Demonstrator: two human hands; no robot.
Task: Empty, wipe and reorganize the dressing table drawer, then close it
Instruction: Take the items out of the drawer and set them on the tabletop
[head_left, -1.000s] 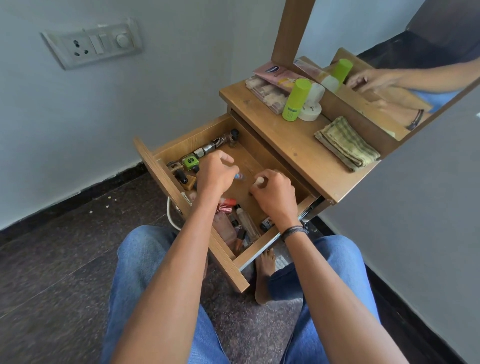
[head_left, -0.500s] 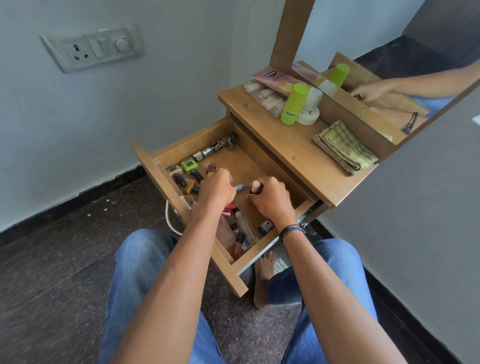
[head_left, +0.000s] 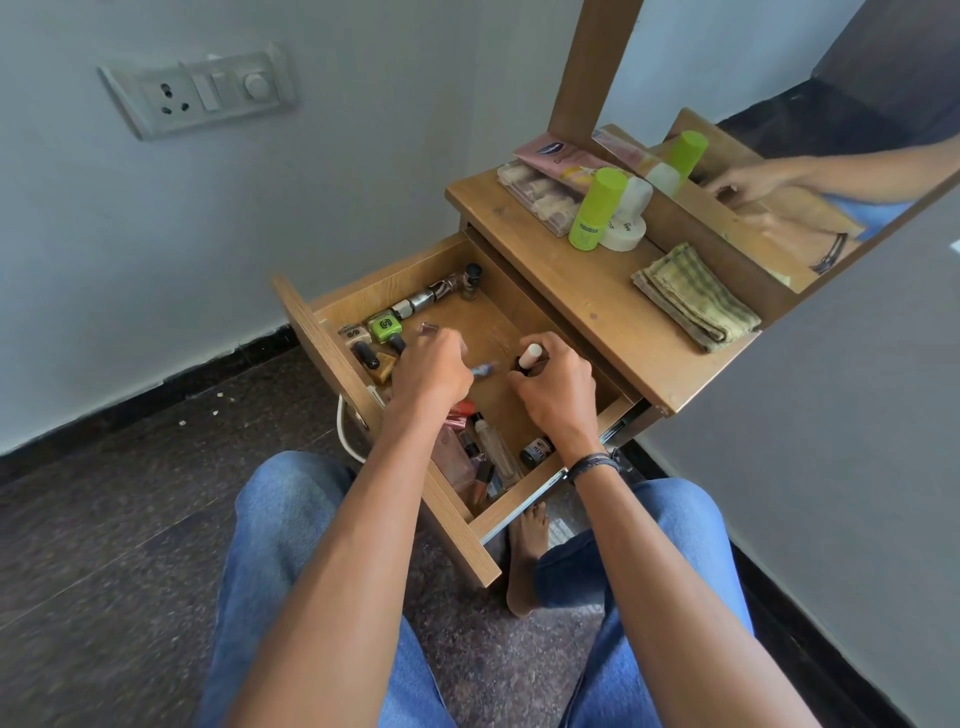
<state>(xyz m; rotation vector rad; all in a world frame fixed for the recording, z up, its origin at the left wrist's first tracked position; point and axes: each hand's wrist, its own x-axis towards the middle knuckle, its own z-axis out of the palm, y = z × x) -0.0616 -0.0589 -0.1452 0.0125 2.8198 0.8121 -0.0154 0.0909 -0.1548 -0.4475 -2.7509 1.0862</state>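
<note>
R hand (head_left: 556, 389): fingers curled round small dark bottle w/ cream cap (head_left: 530, 356), upright, mid-drawer. L hand (head_left: 431, 371): curled on thin blue-tipped stick (head_left: 482, 368), blurred. In open wooden drawer (head_left: 384, 283): green square-capped bottle (head_left: 384, 326) marked "S" at left end; small dark jar (head_left: 537, 451), label "NIV…", by R wrist. On tabletop (head_left: 571, 280): folded green checked cloth (head_left: 696, 299).

The drawer (head_left: 322, 338) juts out at 8 o'clock of the table top (head_left: 571, 296). Inside, small bottles (head_left: 421, 301) line the 11 o'clock wall and a heap of bottles (head_left: 488, 457) lies at 6 o'clock. Between them, the left hand (head_left: 431, 374) holds a small stick (head_left: 483, 369) and the right hand (head_left: 556, 389) a capped bottle (head_left: 530, 356). On the top, a cloth (head_left: 693, 296) lies at 3 o'clock.
</note>
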